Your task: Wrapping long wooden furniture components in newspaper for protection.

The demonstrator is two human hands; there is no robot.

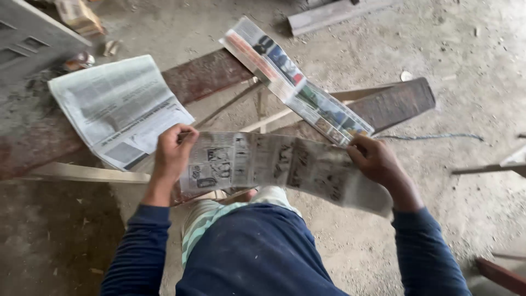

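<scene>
Item: folded newspaper strip [274, 164], held level over your knees, ahead of the reddish plank surface [208, 74].
Left hand [172, 151]: grip clenched on the strip's left end.
Right hand [375, 160]: grip clenched on its right end.
Nearby: folded newspaper [118, 107] on the plank; colour-printed strip [296, 82] lying across it; dusty floor [455, 49].
Risk: thin paper may tear if you pull your hands apart; an uneven grip would likely skew the fold.

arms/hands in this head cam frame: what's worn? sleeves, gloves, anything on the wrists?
Both arms wear long dark navy sleeves with faint ribbing, reaching to the wrists. The left hand and right hand are bare: no gloves, and no rings, watch or bands visible.
</scene>
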